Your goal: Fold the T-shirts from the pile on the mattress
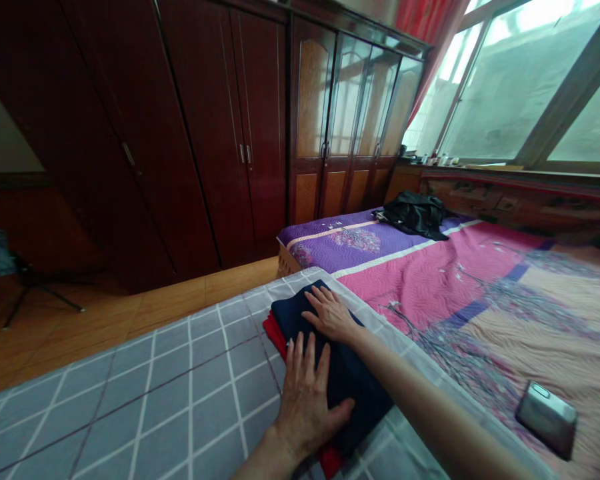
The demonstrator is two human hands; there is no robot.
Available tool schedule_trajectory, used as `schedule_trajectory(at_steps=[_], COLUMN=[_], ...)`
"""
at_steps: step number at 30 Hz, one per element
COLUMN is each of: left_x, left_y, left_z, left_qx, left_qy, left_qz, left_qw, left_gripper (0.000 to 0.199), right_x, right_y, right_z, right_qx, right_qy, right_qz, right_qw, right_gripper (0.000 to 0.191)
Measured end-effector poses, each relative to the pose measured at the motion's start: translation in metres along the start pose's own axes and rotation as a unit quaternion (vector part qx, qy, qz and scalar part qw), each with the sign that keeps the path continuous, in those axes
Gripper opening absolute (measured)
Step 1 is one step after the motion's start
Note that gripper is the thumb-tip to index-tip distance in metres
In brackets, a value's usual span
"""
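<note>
A folded navy blue garment (350,387) lies on top of a folded red garment (275,333) on the grey checked cloth (175,380). My left hand (307,393) rests flat on the near left part of the navy garment, fingers spread. Farther up, my right hand (331,313) lies on its far part with the fingers stretched out. Both palms face down on the fabric, and neither hand grips anything. Only edges of the red garment show, at the left and at the bottom.
To the right is a bed with a purple, pink and beige quilt (420,273). A black garment (413,215) lies crumpled at its far end, and a dark phone (547,417) nearer. Wardrobes (245,133) line the back. A tripod (35,287) stands at left.
</note>
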State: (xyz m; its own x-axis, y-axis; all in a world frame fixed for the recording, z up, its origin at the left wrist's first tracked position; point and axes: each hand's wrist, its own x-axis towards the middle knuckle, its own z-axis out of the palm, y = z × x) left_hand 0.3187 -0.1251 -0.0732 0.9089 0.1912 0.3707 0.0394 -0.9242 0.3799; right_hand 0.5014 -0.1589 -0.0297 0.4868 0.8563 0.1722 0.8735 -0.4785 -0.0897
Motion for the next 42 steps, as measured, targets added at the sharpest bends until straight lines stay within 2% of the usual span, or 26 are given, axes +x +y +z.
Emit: schedule_trajectory(at_steps=[5, 9, 14, 19, 27, 30, 33, 37, 42], left_x=[0.004, 0.02, 0.027, 0.024, 0.023, 0.022, 0.022, 0.023, 0.024], left_y=[-0.004, -0.019, -0.035, -0.034, -0.034, -0.034, -0.032, -0.029, -0.029], left_z=[-0.008, -0.018, -0.016, -0.011, -0.013, -0.014, -0.016, -0.017, -0.017], left_qx=[0.003, 0.023, 0.035, 0.023, -0.013, -0.02, -0.026, -0.027, -0.03], left_qy=[0.006, 0.014, -0.058, -0.073, -0.075, -0.08, -0.088, -0.094, -0.102], left_qz=[-0.006, -0.031, -0.103, -0.13, -0.15, -0.156, -0.159, -0.178, -0.182], left_qw=[1.0, 0.999, 0.992, 0.989, 0.986, 0.984, 0.983, 0.979, 0.977], left_gripper=[0.084, 0.078, 0.091, 0.093, 0.095, 0.096, 0.097, 0.101, 0.103], right_x=[0.017, 0.016, 0.011, 0.014, 0.019, 0.018, 0.019, 0.028, 0.045], right_y=[0.0, 0.005, 0.005, 0.006, 0.021, 0.014, -0.004, -0.029, -0.03], right_z=[0.008, 0.013, 0.027, 0.033, 0.028, 0.023, 0.02, 0.025, 0.03], right_qx=[0.0, -0.002, -0.007, -0.01, -0.01, -0.015, -0.017, -0.009, -0.01], right_qy=[0.001, 0.006, 0.008, 0.01, -0.001, -0.011, -0.012, -0.04, -0.063], right_qz=[0.014, 0.016, 0.034, 0.051, 0.078, 0.077, 0.053, -0.016, -0.04], right_qw=[1.0, 1.0, 0.999, 0.999, 0.997, 0.997, 0.998, 0.999, 0.997], right_gripper=[0.061, 0.062, 0.066, 0.072, 0.078, 0.079, 0.077, 0.057, 0.054])
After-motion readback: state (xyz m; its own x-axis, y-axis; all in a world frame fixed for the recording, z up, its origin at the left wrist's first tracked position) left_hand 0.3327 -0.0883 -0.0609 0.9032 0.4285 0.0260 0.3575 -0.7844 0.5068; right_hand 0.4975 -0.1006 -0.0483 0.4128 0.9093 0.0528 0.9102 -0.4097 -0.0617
